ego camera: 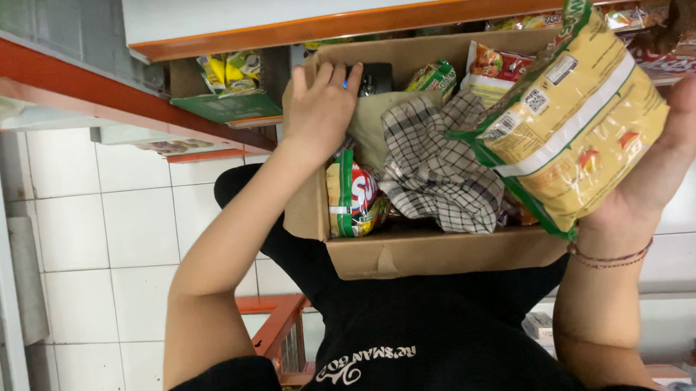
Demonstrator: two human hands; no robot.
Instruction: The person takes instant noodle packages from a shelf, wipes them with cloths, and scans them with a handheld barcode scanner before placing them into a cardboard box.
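Observation:
An open cardboard box (438, 254) rests against my black-shirted front, below a shelf. My left hand (323, 101) reaches over the box's far left corner, fingers spread on its edge beside a dark object; it holds nothing that I can see. My right hand (668, 163), a thin bracelet on its wrist, grips a large yellow and green multipack of noodles (574, 120), held tilted over the right side of the box. Inside lie a black-and-white checked cloth (438, 167), a red, yellow and green snack packet (356, 199) and more packets at the far edge (496, 65).
A white shelf with an orange edge (434, 12) runs across the top, with packets stacked under it at right (685, 39). A green carton with yellow-green packets (231, 86) sits at left. White floor tiles (104, 232) and an orange metal rack (279, 326) lie below.

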